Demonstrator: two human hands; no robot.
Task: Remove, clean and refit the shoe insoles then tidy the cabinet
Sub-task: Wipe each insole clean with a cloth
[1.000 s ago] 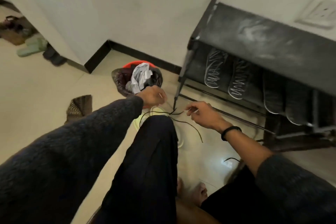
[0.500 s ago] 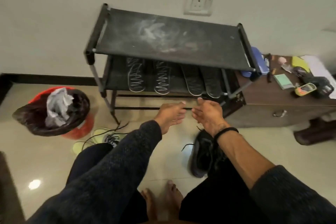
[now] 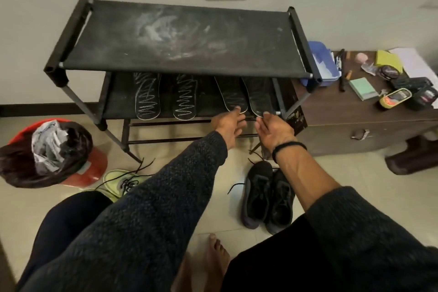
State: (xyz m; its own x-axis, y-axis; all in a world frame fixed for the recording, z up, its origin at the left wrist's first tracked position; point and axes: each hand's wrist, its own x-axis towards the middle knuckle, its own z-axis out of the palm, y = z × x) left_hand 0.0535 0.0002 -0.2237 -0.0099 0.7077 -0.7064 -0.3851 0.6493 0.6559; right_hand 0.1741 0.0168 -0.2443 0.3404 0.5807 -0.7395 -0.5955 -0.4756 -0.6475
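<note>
A black fabric shoe rack [image 3: 180, 38] stands against the wall, its top shelf dusty. Four insoles lie on its middle shelf: two with white zigzag marks [image 3: 147, 98] [image 3: 186, 99] on the left and two plain black insoles [image 3: 231, 93] [image 3: 259, 95] on the right. My left hand [image 3: 228, 123] reaches in with straight fingers touching the near end of the left plain insole. My right hand [image 3: 272, 129] touches the near end of the right plain insole. A pair of black shoes [image 3: 267, 197] sits on the floor below my right forearm. A lime shoe [image 3: 116, 182] with loose black laces lies by my left knee.
A red bin [image 3: 92, 168] lined with a black bag and holding crumpled paper stands at the left. A brown wooden chest [image 3: 355, 123] with small clutter on top adjoins the rack's right side. My bare feet [image 3: 213, 258] rest on the tiled floor.
The view has swung from the bin and lime shoe to the rack. Both hands have let go of the black laces and moved forward to the two plain insoles.
</note>
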